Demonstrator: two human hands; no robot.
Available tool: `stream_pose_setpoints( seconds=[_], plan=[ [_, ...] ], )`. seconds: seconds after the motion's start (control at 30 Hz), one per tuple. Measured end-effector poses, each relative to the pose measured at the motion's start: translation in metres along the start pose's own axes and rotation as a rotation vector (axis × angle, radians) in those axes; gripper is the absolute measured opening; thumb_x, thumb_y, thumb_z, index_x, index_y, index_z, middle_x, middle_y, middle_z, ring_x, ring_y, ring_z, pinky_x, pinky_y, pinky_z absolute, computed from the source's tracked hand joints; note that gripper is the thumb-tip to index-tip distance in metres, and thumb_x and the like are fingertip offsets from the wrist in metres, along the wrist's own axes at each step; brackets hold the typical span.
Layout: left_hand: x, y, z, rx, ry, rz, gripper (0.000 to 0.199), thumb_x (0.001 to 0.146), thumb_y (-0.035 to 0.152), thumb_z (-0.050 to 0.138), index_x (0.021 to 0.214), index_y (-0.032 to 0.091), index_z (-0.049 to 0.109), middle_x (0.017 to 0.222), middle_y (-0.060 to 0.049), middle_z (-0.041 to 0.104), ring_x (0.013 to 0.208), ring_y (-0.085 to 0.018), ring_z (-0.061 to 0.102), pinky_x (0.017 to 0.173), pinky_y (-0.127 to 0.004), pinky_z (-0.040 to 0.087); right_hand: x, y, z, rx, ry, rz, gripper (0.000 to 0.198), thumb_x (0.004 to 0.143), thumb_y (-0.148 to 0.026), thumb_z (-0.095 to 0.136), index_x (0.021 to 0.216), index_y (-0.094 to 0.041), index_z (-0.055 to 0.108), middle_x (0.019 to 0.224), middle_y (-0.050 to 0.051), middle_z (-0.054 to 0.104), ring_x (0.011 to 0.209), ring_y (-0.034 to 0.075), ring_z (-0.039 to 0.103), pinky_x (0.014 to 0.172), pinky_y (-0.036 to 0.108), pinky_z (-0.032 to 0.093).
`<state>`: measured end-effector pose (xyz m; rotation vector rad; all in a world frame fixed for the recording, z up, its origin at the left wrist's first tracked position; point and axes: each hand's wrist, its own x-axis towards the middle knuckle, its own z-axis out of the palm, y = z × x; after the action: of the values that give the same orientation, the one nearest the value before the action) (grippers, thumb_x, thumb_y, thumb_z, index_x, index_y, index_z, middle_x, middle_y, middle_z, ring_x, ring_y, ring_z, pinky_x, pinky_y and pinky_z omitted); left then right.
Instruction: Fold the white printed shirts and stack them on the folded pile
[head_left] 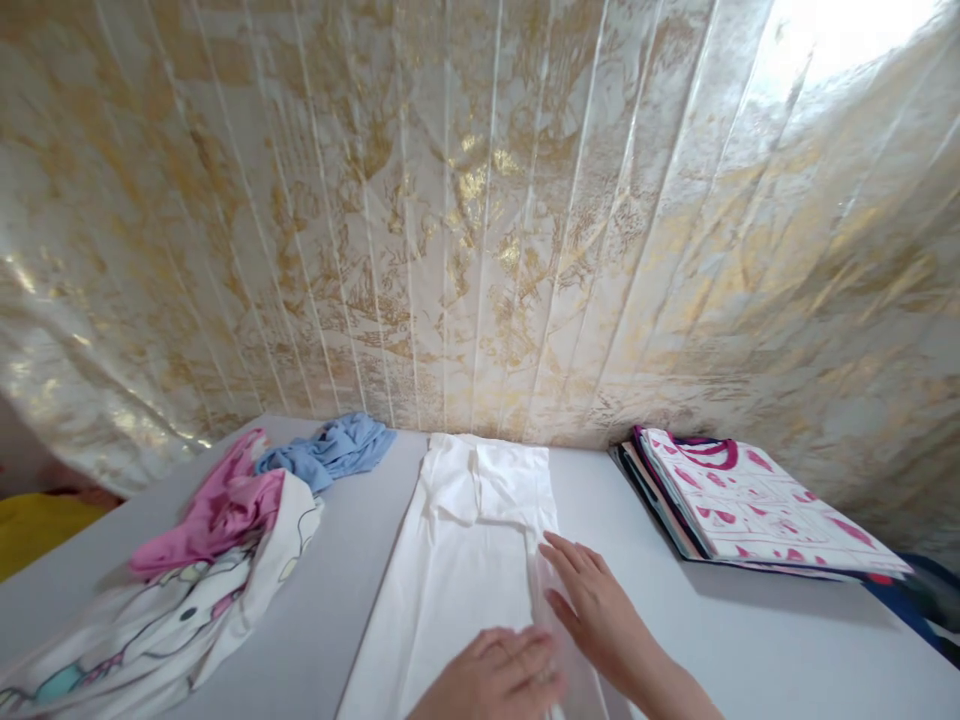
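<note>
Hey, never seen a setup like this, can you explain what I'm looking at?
There's no machine: a camera worn on someone's head looks forward and down at their bare hands. The left hand, blurred, and the right hand, open, are at a white garment laid out on a pale surface. Left of it lie a pink garment, a blue garment and a printed garment, all crumpled; rightward, a folded stack. Whether the left hand holds anything, I can't tell.

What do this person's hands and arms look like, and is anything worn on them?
The right hand has no glove; its bare forearm shows no sleeve, watch or bracelet. The left hand is also gloveless, but too blurred to rule out a ring; its forearm is out of view.
</note>
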<state>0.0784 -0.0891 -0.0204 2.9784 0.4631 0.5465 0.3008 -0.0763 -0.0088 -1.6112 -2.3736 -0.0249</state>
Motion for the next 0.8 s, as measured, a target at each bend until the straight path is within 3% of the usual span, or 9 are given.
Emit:
stream_pose_setpoints(
  seconds=[0.1,0.17,0.27,0.33,0.43,0.57,0.7,0.8],
  plan=[
    [-0.033,-0.019,-0.013,0.219,0.076,-0.270,0.056,0.098,0.024,0.043,0.151,0.021,0.024,0.153,-0.007,0.032,0.139,-0.022,0.035,0.107,-0.035,0.037,0.019,-0.017,-0.003,0.054,0.010,0.019,0.048,0.090,-0.019,0.045,0.136,-0.011,0.049,0.144,0.017,0.048,0.133,0.028,0.045,0.106,0.047,0.042],
    [-0.059,-0.032,-0.011,0.353,0.148,-0.411,0.072,0.097,0.034,0.047,0.154,0.018,0.007,0.153,-0.012,0.031,0.138,-0.026,0.038,0.105,-0.037,0.040,0.032,-0.031,0.000,0.095,-0.033,0.012,0.049,0.090,-0.021,0.048,0.138,-0.012,0.047,0.146,0.016,0.046,0.136,0.029,0.041,0.107,0.047,0.040],
    [-0.088,-0.047,-0.001,0.412,0.166,-0.402,0.092,0.092,0.052,0.052,0.154,0.016,-0.005,0.148,-0.014,0.040,0.132,-0.030,0.046,0.100,-0.036,0.045,0.051,-0.052,0.003,0.122,-0.129,0.015,0.049,0.085,-0.019,0.055,0.133,-0.012,0.054,0.141,0.016,0.051,0.131,0.031,0.046,0.106,0.047,0.040],
    [-0.094,-0.056,0.000,0.369,0.156,-0.419,0.089,0.094,0.051,0.049,0.153,0.017,-0.010,0.147,-0.012,0.041,0.131,-0.026,0.048,0.100,-0.032,0.045,0.068,-0.061,0.003,0.127,-0.137,0.029,0.049,0.082,-0.016,0.057,0.130,-0.013,0.056,0.136,0.015,0.056,0.127,0.032,0.050,0.104,0.047,0.041],
    [-0.079,-0.080,-0.015,0.278,0.127,-0.562,0.069,0.099,0.040,0.038,0.155,0.019,0.002,0.151,-0.010,0.036,0.136,-0.022,0.040,0.106,-0.033,0.039,0.100,-0.063,0.000,0.139,-0.080,0.037,0.047,0.083,-0.015,0.056,0.129,-0.015,0.057,0.132,0.013,0.060,0.122,0.030,0.054,0.100,0.046,0.044],
    [-0.033,-0.142,-0.047,0.119,-0.044,-0.767,0.047,0.094,0.019,0.041,0.141,0.019,0.046,0.150,-0.008,0.040,0.140,-0.024,0.033,0.113,-0.042,0.029,0.153,-0.043,0.007,0.121,-0.012,0.114,0.045,0.081,-0.012,0.055,0.126,-0.015,0.060,0.129,0.014,0.061,0.119,0.029,0.056,0.097,0.043,0.046],
    [0.011,-0.224,-0.060,0.112,0.017,-0.841,0.054,0.089,0.001,0.037,0.140,0.015,0.045,0.148,-0.012,0.043,0.137,-0.022,0.038,0.110,-0.038,0.034,0.193,-0.018,0.028,0.089,0.056,0.176,0.048,0.083,-0.009,0.050,0.130,-0.009,0.056,0.135,0.018,0.056,0.123,0.029,0.053,0.103,0.041,0.041],
    [0.032,-0.266,-0.059,0.099,0.040,-0.830,0.037,0.095,0.012,0.047,0.130,0.020,0.054,0.134,-0.010,0.056,0.123,-0.022,0.052,0.102,-0.039,0.042,0.203,-0.009,0.050,0.076,0.088,0.172,0.046,0.087,-0.011,0.045,0.131,-0.011,0.054,0.138,0.015,0.054,0.127,0.025,0.049,0.106,0.039,0.039]
  ],
)
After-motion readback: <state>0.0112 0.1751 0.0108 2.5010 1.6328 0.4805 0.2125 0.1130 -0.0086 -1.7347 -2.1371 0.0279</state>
